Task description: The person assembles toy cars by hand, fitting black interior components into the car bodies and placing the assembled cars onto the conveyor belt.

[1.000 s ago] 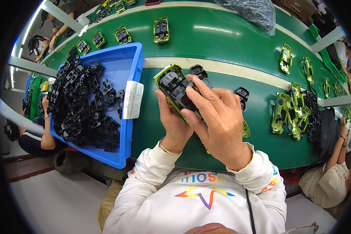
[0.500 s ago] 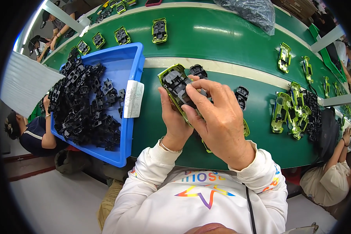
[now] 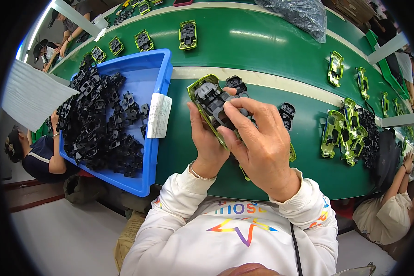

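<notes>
Okay, your workpiece is a lime-green car shell (image 3: 192, 93) with a black insert (image 3: 212, 98) in it; it sits tilted in your hands over the green bench (image 3: 185, 152), between the blue bin (image 3: 163, 76) and a loose black part (image 3: 236, 82); your left hand (image 3: 208, 149) grasps the shell, thumb up its left side, other fingers hidden underneath; your right hand (image 3: 263, 145) has its index fingertip bent onto the insert, thumb near the lower edge; can't tell whether those two pinch or just press.

Handling, my guess: moulded plastic, so light and stiff; shell walls look thin, might flex or crack if squeezed hard; glossy green is likely slippery and easy to scuff, matt black grippier; best hold is the shell's long side edges, cradled from below; on the insert, bear on the broader middle, not the small raised bits at the far end.
</notes>
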`<move>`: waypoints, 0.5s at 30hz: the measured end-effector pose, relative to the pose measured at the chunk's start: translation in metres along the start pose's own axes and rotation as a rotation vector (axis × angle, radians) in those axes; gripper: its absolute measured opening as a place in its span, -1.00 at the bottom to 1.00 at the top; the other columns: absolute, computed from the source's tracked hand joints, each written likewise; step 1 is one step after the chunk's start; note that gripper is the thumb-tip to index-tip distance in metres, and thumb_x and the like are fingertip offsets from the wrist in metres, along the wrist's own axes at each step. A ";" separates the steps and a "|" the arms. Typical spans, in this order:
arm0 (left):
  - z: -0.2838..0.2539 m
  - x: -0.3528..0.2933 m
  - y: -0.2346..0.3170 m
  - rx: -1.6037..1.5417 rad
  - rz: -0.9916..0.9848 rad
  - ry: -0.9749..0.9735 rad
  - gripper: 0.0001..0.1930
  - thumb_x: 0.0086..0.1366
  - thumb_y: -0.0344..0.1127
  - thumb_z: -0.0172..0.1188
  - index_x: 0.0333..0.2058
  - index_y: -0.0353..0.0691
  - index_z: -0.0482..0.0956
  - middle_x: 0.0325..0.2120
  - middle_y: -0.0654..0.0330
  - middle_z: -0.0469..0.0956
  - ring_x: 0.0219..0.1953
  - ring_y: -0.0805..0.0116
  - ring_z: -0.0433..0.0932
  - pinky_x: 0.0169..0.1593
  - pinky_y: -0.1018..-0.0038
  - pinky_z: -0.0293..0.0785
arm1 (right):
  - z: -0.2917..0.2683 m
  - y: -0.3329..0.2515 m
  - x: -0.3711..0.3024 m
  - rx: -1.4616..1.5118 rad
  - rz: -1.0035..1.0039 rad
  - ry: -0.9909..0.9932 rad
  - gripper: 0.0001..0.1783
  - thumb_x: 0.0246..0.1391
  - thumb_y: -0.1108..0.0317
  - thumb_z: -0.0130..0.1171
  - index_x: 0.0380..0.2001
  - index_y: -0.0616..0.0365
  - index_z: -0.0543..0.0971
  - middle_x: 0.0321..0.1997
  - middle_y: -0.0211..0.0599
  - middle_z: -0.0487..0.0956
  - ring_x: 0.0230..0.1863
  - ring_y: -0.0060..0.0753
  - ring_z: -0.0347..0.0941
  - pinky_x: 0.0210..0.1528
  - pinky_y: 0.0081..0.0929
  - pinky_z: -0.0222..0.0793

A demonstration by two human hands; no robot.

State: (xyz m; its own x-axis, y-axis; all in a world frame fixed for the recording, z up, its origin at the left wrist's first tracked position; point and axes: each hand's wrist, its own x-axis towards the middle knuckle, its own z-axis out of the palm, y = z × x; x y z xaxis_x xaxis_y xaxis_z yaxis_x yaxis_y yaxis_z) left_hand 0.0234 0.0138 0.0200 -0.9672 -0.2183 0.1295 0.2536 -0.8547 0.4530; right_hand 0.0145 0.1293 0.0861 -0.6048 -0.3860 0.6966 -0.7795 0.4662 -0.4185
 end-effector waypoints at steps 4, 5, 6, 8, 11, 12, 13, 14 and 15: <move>0.010 -0.003 0.001 0.033 -0.009 0.083 -0.32 0.54 0.23 -0.46 0.21 -0.21 0.33 0.05 0.08 0.52 -0.06 0.24 0.61 0.00 0.33 0.59 | 0.004 0.000 -0.001 -0.002 0.037 -0.030 -0.57 -0.15 0.42 0.42 -0.13 0.24 0.62 -0.08 -0.26 0.54 -0.17 -0.17 0.50 -0.15 -0.29 0.48; 0.011 -0.003 0.001 0.029 -0.011 0.081 -0.32 0.54 0.24 -0.47 0.20 -0.23 0.34 0.03 0.08 0.52 -0.07 0.24 0.61 0.00 0.32 0.59 | 0.004 -0.001 0.000 -0.001 0.036 -0.030 -0.57 -0.15 0.42 0.42 -0.13 0.24 0.62 -0.08 -0.26 0.54 -0.17 -0.17 0.50 -0.15 -0.29 0.48; 0.012 -0.003 0.001 0.025 -0.014 0.079 -0.31 0.54 0.24 -0.47 0.19 -0.24 0.34 0.02 0.09 0.53 -0.07 0.23 0.62 0.00 0.32 0.59 | 0.003 -0.002 0.000 -0.013 0.049 -0.042 -0.57 -0.15 0.41 0.42 -0.12 0.23 0.61 -0.08 -0.26 0.53 -0.18 -0.18 0.50 -0.15 -0.29 0.48; 0.013 -0.003 0.002 0.046 -0.011 0.074 -0.30 0.53 0.25 -0.46 0.19 -0.24 0.35 0.01 0.10 0.53 -0.08 0.23 0.62 -0.01 0.33 0.59 | 0.002 -0.004 0.000 -0.026 0.060 -0.052 -0.57 -0.14 0.40 0.42 -0.12 0.22 0.61 -0.08 -0.27 0.53 -0.18 -0.19 0.49 -0.16 -0.29 0.47; 0.010 -0.004 0.001 0.056 0.000 0.055 -0.29 0.53 0.26 -0.46 0.17 -0.25 0.36 0.00 0.10 0.54 -0.10 0.24 0.62 -0.02 0.34 0.58 | 0.002 -0.006 -0.002 -0.033 0.080 -0.068 -0.56 -0.14 0.37 0.43 -0.12 0.20 0.61 -0.08 -0.26 0.52 -0.20 -0.18 0.49 -0.18 -0.29 0.46; 0.010 -0.004 0.001 0.046 0.010 0.042 -0.29 0.53 0.26 -0.46 0.17 -0.26 0.36 -0.01 0.10 0.54 -0.11 0.24 0.62 -0.02 0.35 0.58 | 0.003 -0.007 -0.002 -0.023 0.077 -0.063 -0.56 -0.14 0.37 0.43 -0.12 0.19 0.61 -0.08 -0.26 0.52 -0.20 -0.18 0.49 -0.18 -0.29 0.45; 0.010 -0.004 0.002 0.046 0.011 0.041 -0.29 0.53 0.26 -0.46 0.17 -0.26 0.36 -0.01 0.10 0.54 -0.11 0.24 0.62 -0.02 0.35 0.58 | 0.005 -0.007 -0.003 -0.013 0.075 -0.059 -0.56 -0.14 0.36 0.43 -0.12 0.18 0.61 -0.08 -0.26 0.51 -0.20 -0.18 0.50 -0.19 -0.29 0.44; 0.011 -0.004 0.001 0.074 0.009 0.062 -0.29 0.53 0.27 -0.46 0.16 -0.26 0.36 -0.02 0.10 0.55 -0.12 0.25 0.62 -0.02 0.34 0.57 | 0.006 -0.006 -0.004 -0.015 0.074 -0.058 -0.56 -0.14 0.36 0.43 -0.12 0.18 0.61 -0.08 -0.26 0.51 -0.20 -0.18 0.50 -0.19 -0.29 0.44; 0.011 -0.003 0.001 0.101 0.006 0.084 -0.29 0.53 0.27 -0.47 0.16 -0.26 0.36 -0.02 0.10 0.55 -0.13 0.25 0.62 -0.01 0.34 0.57 | 0.008 -0.004 -0.005 -0.023 0.079 -0.051 -0.56 -0.14 0.36 0.43 -0.12 0.18 0.61 -0.08 -0.25 0.51 -0.20 -0.18 0.50 -0.19 -0.29 0.44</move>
State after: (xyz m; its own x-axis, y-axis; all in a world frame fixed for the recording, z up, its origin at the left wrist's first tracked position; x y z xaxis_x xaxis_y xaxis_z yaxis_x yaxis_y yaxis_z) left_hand 0.0269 0.0193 0.0297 -0.9621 -0.2661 0.0599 0.2555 -0.8026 0.5391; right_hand 0.0194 0.1230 0.0793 -0.6720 -0.3874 0.6311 -0.7257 0.5144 -0.4570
